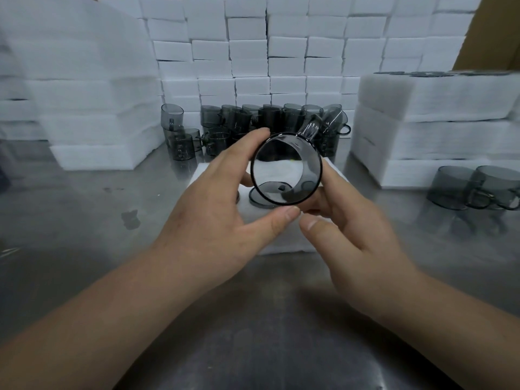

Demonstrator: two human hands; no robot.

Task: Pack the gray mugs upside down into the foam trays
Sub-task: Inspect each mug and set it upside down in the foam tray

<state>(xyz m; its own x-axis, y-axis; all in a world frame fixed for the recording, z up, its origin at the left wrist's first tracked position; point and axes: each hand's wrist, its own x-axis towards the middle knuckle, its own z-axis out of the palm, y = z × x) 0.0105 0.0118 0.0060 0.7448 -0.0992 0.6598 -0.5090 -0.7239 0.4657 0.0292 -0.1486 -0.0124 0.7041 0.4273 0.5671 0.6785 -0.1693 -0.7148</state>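
Item 1, foam blocks: I am seeing them walling off the far side beyond both hands, with stacks flanking left and right, leaving open steel table only nearward.

Item 2, foam tray: lying directly beneath the hands, one mug base seemingly already seated in it.

Item 3, spare mugs: clustering beyond the hands.

Item 4, gray mug: mouth facing me, being gripped by left hand and right hand at the rim and wall. I am judging it light, rigid, slick, breakable; holding the wall, not the handle, seems safest.
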